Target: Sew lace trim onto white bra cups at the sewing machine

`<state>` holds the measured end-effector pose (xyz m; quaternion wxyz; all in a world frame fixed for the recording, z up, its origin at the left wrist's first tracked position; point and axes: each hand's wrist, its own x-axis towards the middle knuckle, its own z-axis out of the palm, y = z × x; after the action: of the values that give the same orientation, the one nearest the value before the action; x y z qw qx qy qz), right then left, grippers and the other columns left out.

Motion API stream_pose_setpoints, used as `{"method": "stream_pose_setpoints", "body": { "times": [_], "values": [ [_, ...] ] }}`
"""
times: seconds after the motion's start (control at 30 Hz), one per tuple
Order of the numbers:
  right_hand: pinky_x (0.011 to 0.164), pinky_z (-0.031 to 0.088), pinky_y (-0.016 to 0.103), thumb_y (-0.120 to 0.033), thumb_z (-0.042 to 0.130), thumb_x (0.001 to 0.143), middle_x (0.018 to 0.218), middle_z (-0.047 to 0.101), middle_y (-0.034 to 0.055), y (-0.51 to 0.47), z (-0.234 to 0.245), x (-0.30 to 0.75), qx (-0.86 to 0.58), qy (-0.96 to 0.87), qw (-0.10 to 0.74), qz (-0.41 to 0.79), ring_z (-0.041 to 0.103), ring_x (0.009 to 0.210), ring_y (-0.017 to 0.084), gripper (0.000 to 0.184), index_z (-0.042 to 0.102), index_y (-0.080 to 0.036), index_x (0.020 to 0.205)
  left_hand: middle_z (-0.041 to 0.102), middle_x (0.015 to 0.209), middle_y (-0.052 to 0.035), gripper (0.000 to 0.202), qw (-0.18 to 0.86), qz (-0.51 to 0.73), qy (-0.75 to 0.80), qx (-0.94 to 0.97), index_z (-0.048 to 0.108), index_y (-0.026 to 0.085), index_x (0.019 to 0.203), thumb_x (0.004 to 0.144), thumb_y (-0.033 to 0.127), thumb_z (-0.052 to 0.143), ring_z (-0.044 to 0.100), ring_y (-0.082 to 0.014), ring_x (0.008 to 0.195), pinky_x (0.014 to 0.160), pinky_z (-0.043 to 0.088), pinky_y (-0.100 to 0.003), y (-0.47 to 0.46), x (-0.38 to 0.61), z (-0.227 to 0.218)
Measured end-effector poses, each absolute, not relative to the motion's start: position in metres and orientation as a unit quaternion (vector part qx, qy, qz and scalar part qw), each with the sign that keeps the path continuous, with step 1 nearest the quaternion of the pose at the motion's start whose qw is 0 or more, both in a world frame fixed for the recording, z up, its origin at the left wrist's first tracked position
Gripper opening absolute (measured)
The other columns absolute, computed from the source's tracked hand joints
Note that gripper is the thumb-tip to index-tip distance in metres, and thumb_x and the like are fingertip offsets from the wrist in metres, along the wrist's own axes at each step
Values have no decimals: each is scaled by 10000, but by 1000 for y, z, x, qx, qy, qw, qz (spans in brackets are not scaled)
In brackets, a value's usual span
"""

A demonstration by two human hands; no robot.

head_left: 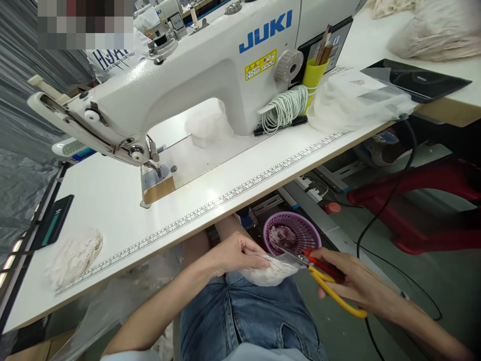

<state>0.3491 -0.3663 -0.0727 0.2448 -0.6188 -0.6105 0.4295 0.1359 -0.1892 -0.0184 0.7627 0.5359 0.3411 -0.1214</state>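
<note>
Above my lap, my left hand [242, 255] pinches a gathered piece of sheer white fabric [271, 272] between thumb and fingers. My right hand [349, 281] grips scissors [330, 291] with one yellow and one red handle. Their blades point left and lie at the right edge of the fabric; whether they are cutting through it I cannot tell. Just beyond the fabric, a purple basket [314, 235] stands below the table edge, with reddish-white scraps [281, 236] inside.
A white JUKI sewing machine [195, 55] stands on the table [203, 183], which has a printed ruler along its front edge. Lace pieces [77, 258] lie at left, white fabric [341, 103] at right. A black cable [391, 188] hangs near a red stool [417, 200].
</note>
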Motion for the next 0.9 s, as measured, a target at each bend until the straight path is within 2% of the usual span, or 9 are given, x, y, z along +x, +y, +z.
{"method": "stream_pose_setpoints", "body": {
  "times": [0.13, 0.3, 0.5, 0.6, 0.73, 0.9],
  "values": [
    [543, 436, 264, -397, 512, 858, 718, 641, 26, -364, -73, 351, -655, -615, 248, 361, 593, 592, 176, 274, 529, -195, 1043, 704, 741, -77, 353, 758, -113, 341, 545, 738, 117, 865, 615, 365, 761, 582, -126, 636, 646, 459, -244, -190, 131, -18],
    [627, 496, 301, -384, 559, 805, 981, 664, 92, -347, -57, 363, -675, -654, 257, 225, 650, 793, 241, 304, 550, -214, 1057, 689, 690, -67, 455, 744, -99, 355, 558, 728, 114, 925, 589, 418, 764, 569, -132, 606, 599, 436, -236, -190, 122, -15],
    [662, 473, 340, -477, 470, 836, 954, 619, 104, -285, 7, 370, -673, -691, 233, 119, 604, 762, 244, 325, 526, -201, 998, 682, 709, -65, 468, 744, -51, 355, 564, 718, 107, 946, 603, 422, 752, 540, -114, 588, 573, 407, -220, -186, 102, -13],
    [665, 423, 346, -505, 380, 860, 854, 561, 96, -237, 30, 371, -641, -741, 188, 72, 549, 751, 247, 330, 525, -213, 910, 682, 729, -57, 428, 751, -20, 351, 559, 725, 116, 909, 601, 411, 753, 553, -118, 620, 591, 408, -214, -186, 87, -14],
    [656, 395, 335, -501, 369, 846, 846, 511, 86, -172, 32, 383, -616, -774, 134, 59, 511, 744, 230, 358, 553, -213, 953, 666, 686, -45, 383, 761, 11, 352, 544, 728, 107, 844, 590, 391, 761, 547, -115, 598, 590, 417, -220, -185, 66, -16],
    [662, 394, 354, -509, 382, 848, 771, 518, 64, -133, 28, 387, -610, -780, 130, 58, 541, 745, 239, 387, 598, -204, 944, 661, 682, -41, 375, 768, 38, 352, 534, 726, 113, 839, 591, 393, 757, 553, -126, 612, 592, 421, -225, -182, 42, -20]
  ]
}}
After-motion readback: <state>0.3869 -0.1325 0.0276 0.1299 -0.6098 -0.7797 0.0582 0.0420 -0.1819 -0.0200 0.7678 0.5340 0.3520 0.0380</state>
